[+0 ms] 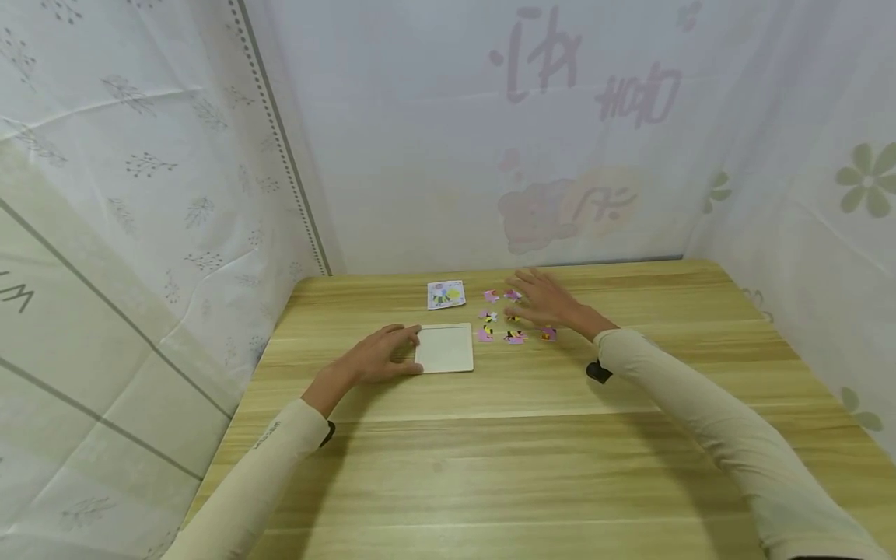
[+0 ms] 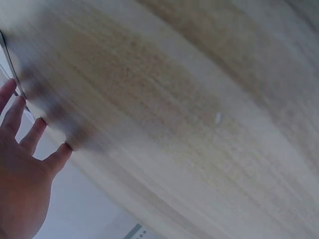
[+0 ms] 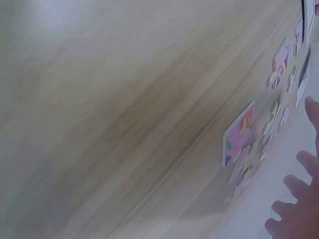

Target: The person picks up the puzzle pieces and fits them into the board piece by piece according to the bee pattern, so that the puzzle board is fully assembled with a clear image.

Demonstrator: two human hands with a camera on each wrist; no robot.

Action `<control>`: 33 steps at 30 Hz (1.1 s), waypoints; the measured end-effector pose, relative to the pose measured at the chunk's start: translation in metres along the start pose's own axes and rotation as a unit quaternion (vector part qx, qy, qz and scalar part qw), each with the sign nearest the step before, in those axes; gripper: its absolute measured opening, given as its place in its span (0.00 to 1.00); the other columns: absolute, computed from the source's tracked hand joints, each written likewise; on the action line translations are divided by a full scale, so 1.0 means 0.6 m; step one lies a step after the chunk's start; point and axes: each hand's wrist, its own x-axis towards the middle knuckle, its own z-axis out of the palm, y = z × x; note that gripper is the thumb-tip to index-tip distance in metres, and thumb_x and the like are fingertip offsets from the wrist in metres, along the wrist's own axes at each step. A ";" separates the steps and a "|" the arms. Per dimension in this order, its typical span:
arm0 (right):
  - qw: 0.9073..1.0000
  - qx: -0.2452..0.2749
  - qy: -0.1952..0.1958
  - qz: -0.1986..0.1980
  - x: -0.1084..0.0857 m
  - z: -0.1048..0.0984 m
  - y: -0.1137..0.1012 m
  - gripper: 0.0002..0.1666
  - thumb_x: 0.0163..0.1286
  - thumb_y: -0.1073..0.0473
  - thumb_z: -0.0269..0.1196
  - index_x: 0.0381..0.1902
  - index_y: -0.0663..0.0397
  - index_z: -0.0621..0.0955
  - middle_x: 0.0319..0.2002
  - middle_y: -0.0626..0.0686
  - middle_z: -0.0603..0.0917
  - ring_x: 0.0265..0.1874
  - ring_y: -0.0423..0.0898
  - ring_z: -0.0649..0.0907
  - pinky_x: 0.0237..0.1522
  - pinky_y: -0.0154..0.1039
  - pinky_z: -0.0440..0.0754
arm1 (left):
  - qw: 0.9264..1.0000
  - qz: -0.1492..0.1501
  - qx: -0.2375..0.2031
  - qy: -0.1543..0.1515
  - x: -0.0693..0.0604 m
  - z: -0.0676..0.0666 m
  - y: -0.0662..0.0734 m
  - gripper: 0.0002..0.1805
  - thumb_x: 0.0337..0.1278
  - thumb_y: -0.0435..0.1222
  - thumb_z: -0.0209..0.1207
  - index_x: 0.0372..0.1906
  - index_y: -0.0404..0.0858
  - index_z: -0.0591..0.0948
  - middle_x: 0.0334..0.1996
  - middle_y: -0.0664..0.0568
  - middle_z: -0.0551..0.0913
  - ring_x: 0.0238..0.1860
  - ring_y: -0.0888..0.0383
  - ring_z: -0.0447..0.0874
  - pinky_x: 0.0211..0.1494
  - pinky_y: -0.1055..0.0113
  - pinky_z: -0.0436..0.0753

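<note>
My left hand (image 1: 381,356) lies at the left side of a shallow white puzzle tray (image 1: 445,348), thumb and fingers spread, touching its edge. Fairly straight left fingers (image 2: 34,134) show in the left wrist view. Over the loose jigsaw pieces hangs my right hand (image 1: 546,301), fingers apart and nothing visibly held. Pink, yellow and black pieces lie in rough rows right of the tray, among them a lower middle piece (image 1: 515,337) and a lower right piece (image 1: 548,334). The right hand partly hides some pieces. One corner piece (image 3: 238,134) shows clearly in the right wrist view.
Behind the tray lies a small square picture card (image 1: 446,295) with a bee-like drawing. The wooden table (image 1: 448,467) ends at a patterned cloth (image 1: 420,155) at the back, with more cloth hanging at both sides.
</note>
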 end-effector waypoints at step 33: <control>0.996 0.079 -0.009 -0.046 0.077 0.028 -0.016 0.24 0.76 0.61 0.66 0.66 0.64 0.80 0.61 0.61 0.84 0.58 0.57 0.83 0.59 0.54 0.81 | 0.998 -0.048 0.016 -0.024 0.003 -0.005 0.003 0.47 0.64 0.60 0.65 0.81 0.44 0.64 0.73 0.43 0.71 0.76 0.41 0.64 0.73 0.38 0.67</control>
